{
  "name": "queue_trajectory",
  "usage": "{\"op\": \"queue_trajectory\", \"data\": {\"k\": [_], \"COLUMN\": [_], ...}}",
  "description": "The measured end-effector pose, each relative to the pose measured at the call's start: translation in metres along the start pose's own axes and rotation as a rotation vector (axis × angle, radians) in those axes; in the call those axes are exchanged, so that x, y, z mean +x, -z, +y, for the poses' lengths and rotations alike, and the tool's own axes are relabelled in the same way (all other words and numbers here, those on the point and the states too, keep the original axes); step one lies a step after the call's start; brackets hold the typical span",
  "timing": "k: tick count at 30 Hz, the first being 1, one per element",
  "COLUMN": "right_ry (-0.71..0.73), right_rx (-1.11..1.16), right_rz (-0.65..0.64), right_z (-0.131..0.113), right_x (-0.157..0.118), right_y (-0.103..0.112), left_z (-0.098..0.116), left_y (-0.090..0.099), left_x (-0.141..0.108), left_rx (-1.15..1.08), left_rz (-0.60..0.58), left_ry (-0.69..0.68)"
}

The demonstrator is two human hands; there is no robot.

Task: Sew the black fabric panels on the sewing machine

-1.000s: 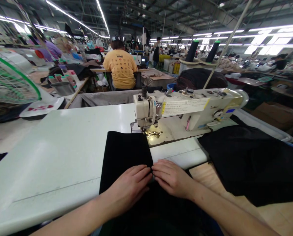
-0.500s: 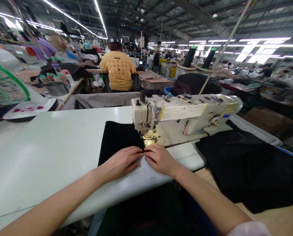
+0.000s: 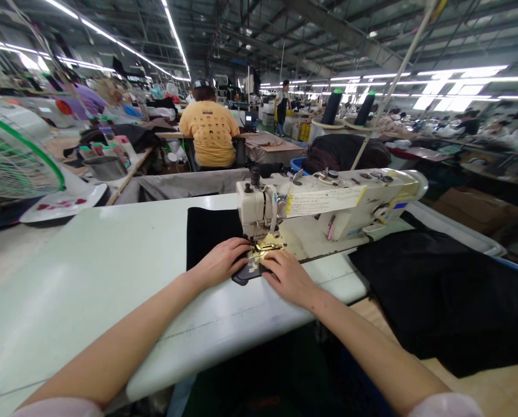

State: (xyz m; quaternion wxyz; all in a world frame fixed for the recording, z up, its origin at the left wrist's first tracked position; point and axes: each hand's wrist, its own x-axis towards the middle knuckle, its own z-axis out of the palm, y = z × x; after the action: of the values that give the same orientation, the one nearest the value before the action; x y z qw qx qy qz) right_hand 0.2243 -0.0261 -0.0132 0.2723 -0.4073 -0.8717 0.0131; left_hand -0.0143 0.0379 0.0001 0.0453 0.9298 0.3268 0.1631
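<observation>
A black fabric piece lies flat on the pale sewing table, its right edge under the head of the sewing machine. My left hand is closed on the near part of this fabric, fingertips close to the presser foot. My fingers and palm hide part of the cloth. On the other side, my right hand rests with fingers stretched over the brassy needle plate, thumb apart from them. Nothing shows in its grasp. Between the hands, a dark plate end is uncovered.
More black fabric lies in a pile to the right of the machine. A green-rimmed fan stands at left. Beyond the table sit a person in a yellow shirt and two dark thread cones.
Both hands have moved forward toward the needle, and the black fabric has slid away under the machine head. My hands are now farther apart, exposing the plate between them.
</observation>
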Motion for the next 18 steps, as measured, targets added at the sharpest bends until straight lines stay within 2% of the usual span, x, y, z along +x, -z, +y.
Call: {"op": "queue_trajectory", "data": {"k": [3, 6, 10, 13, 16, 18], "right_ry": [-0.008, -0.081, -0.348, -0.652, -0.809, -0.831], "right_rx": [0.017, -0.08, -0.394, -0.561, -0.459, -0.351], "right_rz": [-0.006, 0.061, 0.207, 0.125, 0.032, 0.037], "right_z": [-0.008, 0.001, 0.051, 0.099, 0.128, 0.129], "right_x": [-0.029, -0.062, -0.118, -0.17, -0.211, -0.221], "right_y": [0.018, 0.051, 0.115, 0.15, 0.155, 0.149], "left_z": [-0.001, -0.005, -0.01, 0.001, 0.024, 0.033], "left_y": [-0.009, -0.012, -0.003, 0.006, 0.01, 0.01], "left_x": [-0.004, -0.007, -0.011, -0.017, -0.018, -0.014], "left_rx": [0.066, 0.114, 0.128, 0.179, 0.277, 0.294], "left_rz": [0.041, -0.012, -0.065, -0.038, -0.031, -0.066], "left_ry": [0.118, 0.23, 0.269, 0.315, 0.323, 0.326]}}
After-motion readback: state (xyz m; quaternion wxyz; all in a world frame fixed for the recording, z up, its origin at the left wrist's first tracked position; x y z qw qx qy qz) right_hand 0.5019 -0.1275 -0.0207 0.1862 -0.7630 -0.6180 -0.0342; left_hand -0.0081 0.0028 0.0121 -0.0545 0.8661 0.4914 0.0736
